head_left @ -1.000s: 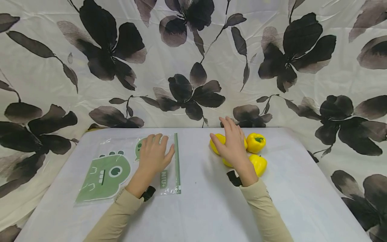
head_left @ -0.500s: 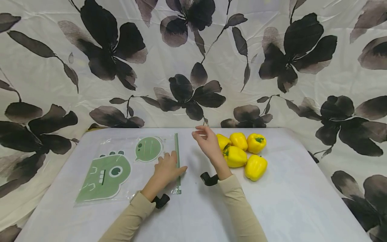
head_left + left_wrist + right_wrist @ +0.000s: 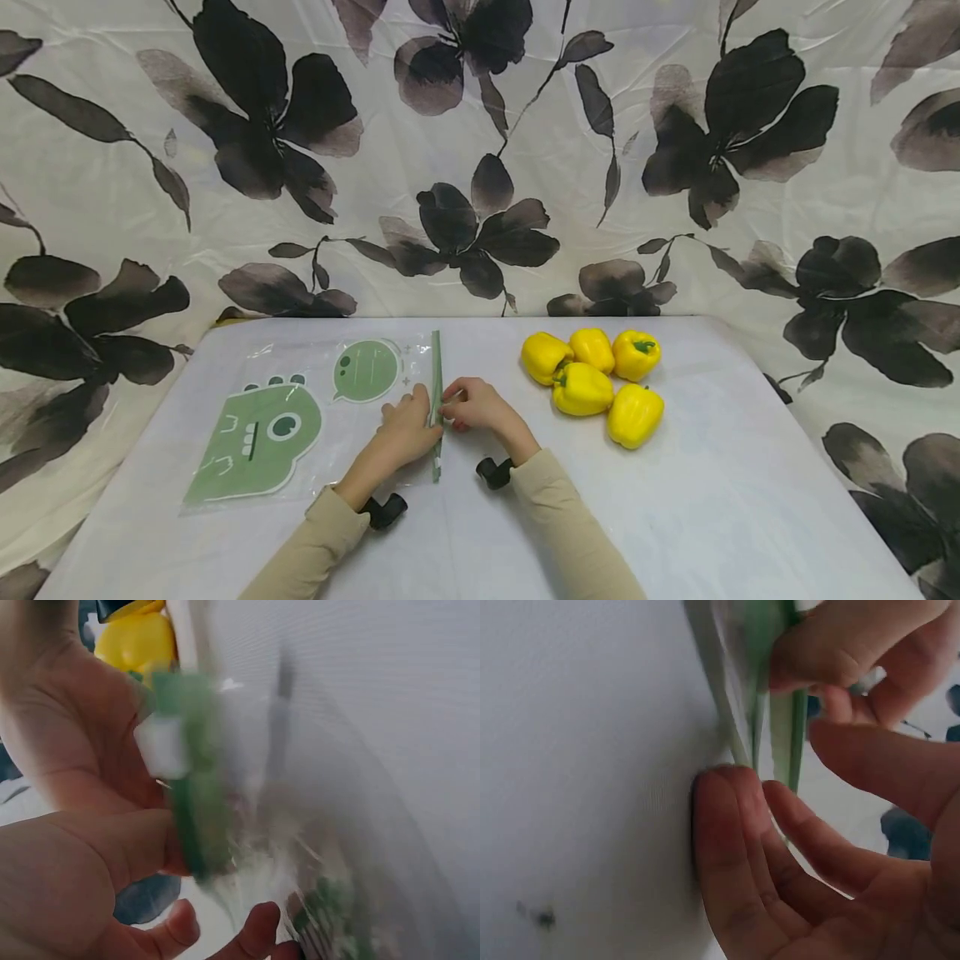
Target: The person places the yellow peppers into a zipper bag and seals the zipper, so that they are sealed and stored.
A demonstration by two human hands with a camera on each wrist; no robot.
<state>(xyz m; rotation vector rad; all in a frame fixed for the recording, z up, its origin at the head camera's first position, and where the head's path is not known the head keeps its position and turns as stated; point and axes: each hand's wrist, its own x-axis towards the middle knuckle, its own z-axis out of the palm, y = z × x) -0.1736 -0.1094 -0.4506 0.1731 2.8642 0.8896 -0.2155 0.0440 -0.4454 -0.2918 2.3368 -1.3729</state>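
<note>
A clear plastic zip bag (image 3: pixel 255 462) printed with a green cartoon creature lies flat on the left of the table. Its green zip strip (image 3: pixel 437 358) runs along the right edge, lifted a little between the hands. My left hand (image 3: pixel 407 429) pinches that strip from the left, thumb against it in the left wrist view. From the right, my right hand (image 3: pixel 483 407) holds the same edge, its fingers (image 3: pixel 720 825) on one side and the thumb (image 3: pixel 870 754) on the other. Whether that thumb presses the strip is hard to tell.
Several yellow bell peppers (image 3: pixel 635 417) sit in a cluster to the right of the hands. A white cloth covers the table (image 3: pixel 750 517). Behind it hangs a white curtain (image 3: pixel 585 192) with dark flowers.
My right hand has moved left from over the peppers to the bag's edge. My left hand has come down and right from above the bag onto the green strip, which now tilts up.
</note>
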